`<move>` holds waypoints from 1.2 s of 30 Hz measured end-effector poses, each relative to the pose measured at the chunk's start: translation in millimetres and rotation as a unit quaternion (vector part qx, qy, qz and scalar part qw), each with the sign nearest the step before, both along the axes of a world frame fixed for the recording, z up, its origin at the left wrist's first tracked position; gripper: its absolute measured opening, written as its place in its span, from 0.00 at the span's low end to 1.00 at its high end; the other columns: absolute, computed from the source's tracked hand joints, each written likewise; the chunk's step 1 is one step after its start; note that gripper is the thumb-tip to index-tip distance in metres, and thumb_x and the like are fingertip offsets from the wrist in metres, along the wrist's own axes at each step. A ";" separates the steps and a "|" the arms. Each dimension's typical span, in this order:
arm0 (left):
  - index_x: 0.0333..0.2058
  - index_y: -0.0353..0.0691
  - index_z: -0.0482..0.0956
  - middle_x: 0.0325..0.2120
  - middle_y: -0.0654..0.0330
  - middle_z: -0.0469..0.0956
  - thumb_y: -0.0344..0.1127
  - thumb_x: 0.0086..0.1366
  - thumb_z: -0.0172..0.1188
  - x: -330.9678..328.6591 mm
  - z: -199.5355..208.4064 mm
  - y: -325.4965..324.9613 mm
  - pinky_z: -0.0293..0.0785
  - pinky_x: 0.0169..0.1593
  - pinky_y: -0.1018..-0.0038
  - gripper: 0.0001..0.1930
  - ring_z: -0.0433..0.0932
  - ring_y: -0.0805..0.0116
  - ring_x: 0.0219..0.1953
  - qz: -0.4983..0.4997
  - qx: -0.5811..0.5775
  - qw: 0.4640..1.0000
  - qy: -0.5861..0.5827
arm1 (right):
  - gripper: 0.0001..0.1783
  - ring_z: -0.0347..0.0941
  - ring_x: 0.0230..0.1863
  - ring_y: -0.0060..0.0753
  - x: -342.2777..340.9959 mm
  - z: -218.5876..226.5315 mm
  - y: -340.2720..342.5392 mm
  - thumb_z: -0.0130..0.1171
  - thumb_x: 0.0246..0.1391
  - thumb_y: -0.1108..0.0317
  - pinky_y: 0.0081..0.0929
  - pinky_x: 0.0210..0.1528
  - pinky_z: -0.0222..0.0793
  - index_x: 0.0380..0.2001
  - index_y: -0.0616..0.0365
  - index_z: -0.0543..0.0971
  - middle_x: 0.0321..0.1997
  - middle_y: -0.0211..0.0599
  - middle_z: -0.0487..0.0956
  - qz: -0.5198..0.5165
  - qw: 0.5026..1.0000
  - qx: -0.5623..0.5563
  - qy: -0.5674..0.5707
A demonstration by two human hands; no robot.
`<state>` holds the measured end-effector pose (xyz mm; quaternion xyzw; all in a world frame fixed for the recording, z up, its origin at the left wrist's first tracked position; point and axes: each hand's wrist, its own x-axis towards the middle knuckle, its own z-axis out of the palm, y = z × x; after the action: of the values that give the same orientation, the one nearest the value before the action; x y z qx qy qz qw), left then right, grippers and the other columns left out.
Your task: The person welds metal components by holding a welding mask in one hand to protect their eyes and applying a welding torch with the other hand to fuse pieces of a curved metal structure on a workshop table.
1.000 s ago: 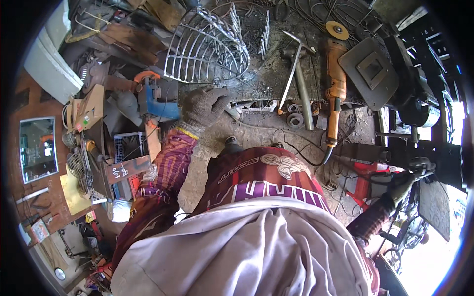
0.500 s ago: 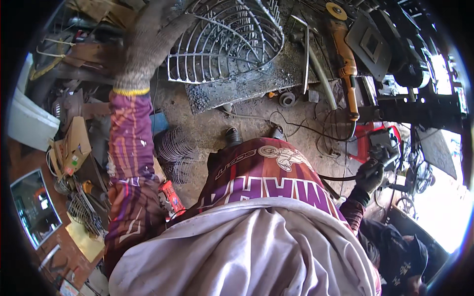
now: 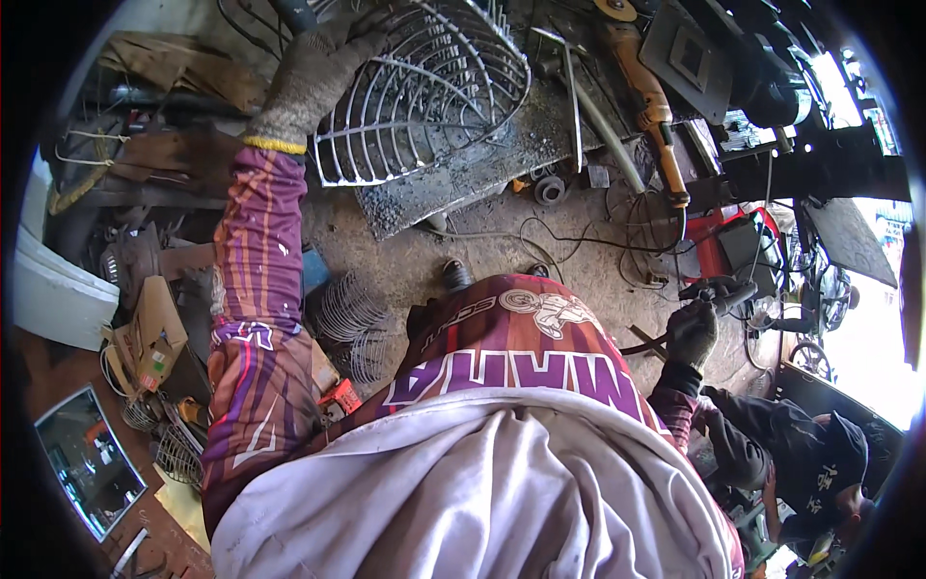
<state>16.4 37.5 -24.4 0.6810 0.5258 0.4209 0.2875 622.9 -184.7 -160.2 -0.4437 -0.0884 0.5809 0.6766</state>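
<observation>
My left hand (image 3: 323, 72), in a grey knit glove with a yellow cuff, is at the upper left rim of a curved metal wire guard (image 3: 415, 121). Its fingers close over the rim, though their tips are partly hidden. The guard, made of bent ribs, rests on a dark, gritty metal plate (image 3: 463, 179). Out to the right, my right hand (image 3: 693, 333), also gloved, grips a dark welding electrode holder (image 3: 723, 294). A thin rod rises from the holder and a black cable (image 3: 644, 345) trails from it.
An orange angle grinder (image 3: 651, 106) and a hammer (image 3: 608, 130) lie right of the guard. Cables (image 3: 579, 246) cross the floor. Wire coils (image 3: 352, 309) lie beside my left arm. Another person (image 3: 791, 463) is low at the right. A red container (image 3: 709, 232) stands beyond my right hand.
My left hand, blurred earlier, has shifted to the right against the guard and shows more sharply. My right hand has come nearer my body with the electrode holder. The whole view has shifted slightly.
</observation>
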 end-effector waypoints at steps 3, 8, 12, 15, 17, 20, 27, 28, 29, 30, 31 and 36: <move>0.51 0.39 0.75 0.43 0.61 0.80 0.44 0.63 0.62 -18.7 -1.1 1.3 0.69 0.53 0.76 0.22 0.76 0.75 0.46 0.004 -0.019 1.000 -0.020 | 0.11 0.68 0.17 0.26 -11.8 0.5 4.5 0.53 0.60 0.58 0.24 0.22 0.66 0.32 0.54 0.74 0.19 0.30 0.73 0.053 0.998 -0.016 -0.031; 0.53 0.42 0.76 0.45 0.61 0.80 0.48 0.60 0.65 -22.7 49.3 19.2 0.69 0.54 0.74 0.26 0.76 0.73 0.48 0.054 -0.063 0.992 0.091 | 0.12 0.65 0.15 0.24 3.9 -10.6 9.1 0.53 0.60 0.56 0.24 0.19 0.62 0.31 0.53 0.74 0.19 0.28 0.71 0.067 0.996 -0.056 -0.012; 0.52 0.38 0.76 0.43 0.62 0.81 0.43 0.63 0.62 15.0 86.8 -5.7 0.69 0.54 0.75 0.21 0.77 0.73 0.46 0.024 0.007 0.999 -0.021 | 0.12 0.64 0.14 0.24 2.1 -12.9 8.9 0.55 0.58 0.55 0.24 0.18 0.62 0.31 0.51 0.73 0.19 0.25 0.70 0.038 0.996 -0.069 -0.042; 0.50 0.36 0.77 0.42 0.62 0.81 0.40 0.64 0.61 39.6 71.7 -14.4 0.70 0.53 0.75 0.19 0.77 0.73 0.44 0.054 0.017 0.998 -0.039 | 0.12 0.64 0.13 0.23 3.1 -16.7 8.5 0.56 0.57 0.55 0.23 0.16 0.61 0.32 0.51 0.73 0.18 0.23 0.70 0.028 0.994 -0.096 -0.049; 0.50 0.37 0.77 0.41 0.60 0.82 0.44 0.63 0.61 56.2 79.2 -25.4 0.70 0.49 0.75 0.21 0.77 0.73 0.43 0.151 0.047 0.980 0.118 | 0.12 0.64 0.12 0.23 -0.2 -17.6 10.7 0.57 0.56 0.55 0.22 0.15 0.60 0.33 0.50 0.73 0.18 0.22 0.70 0.027 0.993 -0.107 -0.049; 0.49 0.38 0.78 0.40 0.60 0.82 0.47 0.63 0.61 55.3 80.7 -31.4 0.69 0.48 0.75 0.22 0.77 0.74 0.42 0.140 0.061 0.976 0.153 | 0.11 0.63 0.12 0.21 -3.2 -18.7 13.9 0.57 0.56 0.56 0.21 0.14 0.60 0.35 0.50 0.73 0.18 0.21 0.69 0.020 0.995 -0.092 -0.021; 0.48 0.36 0.78 0.40 0.60 0.82 0.43 0.62 0.63 61.6 72.2 -37.3 0.70 0.49 0.75 0.20 0.77 0.73 0.42 0.118 0.057 0.988 0.076 | 0.09 0.63 0.14 0.20 0.0 -20.4 16.0 0.56 0.57 0.58 0.21 0.17 0.60 0.35 0.49 0.73 0.19 0.20 0.69 0.058 0.994 -0.094 -0.011; 0.48 0.36 0.78 0.40 0.60 0.82 0.42 0.62 0.63 62.6 72.3 -40.9 0.70 0.50 0.75 0.19 0.77 0.74 0.43 0.122 0.055 0.988 0.081 | 0.08 0.63 0.14 0.20 0.2 -20.7 15.5 0.56 0.57 0.58 0.21 0.18 0.60 0.35 0.48 0.73 0.19 0.20 0.68 0.073 0.993 -0.098 0.004; 0.48 0.35 0.78 0.41 0.60 0.82 0.41 0.63 0.63 63.7 71.7 -43.6 0.70 0.50 0.75 0.19 0.77 0.74 0.43 0.125 0.054 0.987 0.086 | 0.08 0.63 0.14 0.20 -0.6 -22.0 15.3 0.56 0.57 0.58 0.21 0.18 0.60 0.35 0.48 0.73 0.19 0.20 0.68 0.074 0.992 -0.101 0.004; 0.48 0.35 0.78 0.41 0.60 0.82 0.41 0.63 0.63 67.4 70.7 -43.8 0.70 0.50 0.75 0.19 0.77 0.74 0.43 0.126 0.053 0.987 0.086 | 0.08 0.62 0.14 0.20 -3.1 -22.0 16.7 0.56 0.57 0.58 0.21 0.17 0.59 0.35 0.48 0.73 0.19 0.20 0.68 0.063 0.993 -0.101 -0.007; 0.48 0.35 0.78 0.41 0.59 0.82 0.41 0.63 0.62 73.6 68.7 -43.8 0.70 0.50 0.75 0.19 0.77 0.74 0.43 0.099 0.056 0.990 0.080 | 0.08 0.61 0.14 0.21 -4.5 -22.3 17.5 0.56 0.57 0.58 0.21 0.17 0.59 0.34 0.48 0.72 0.19 0.20 0.68 0.051 0.993 -0.101 -0.018; 0.48 0.38 0.79 0.40 0.56 0.82 0.43 0.65 0.59 88.6 57.2 -44.1 0.72 0.48 0.74 0.17 0.80 0.69 0.43 0.065 0.144 0.964 0.215 | 0.08 0.60 0.14 0.21 -11.0 -16.4 19.1 0.55 0.57 0.58 0.21 0.16 0.58 0.34 0.48 0.72 0.19 0.20 0.67 0.054 0.993 -0.107 -0.014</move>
<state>105.0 -6.6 32.8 0.7542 0.5518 0.3539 0.0388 611.9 -165.6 -176.6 -0.5161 -0.0594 0.6168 0.5914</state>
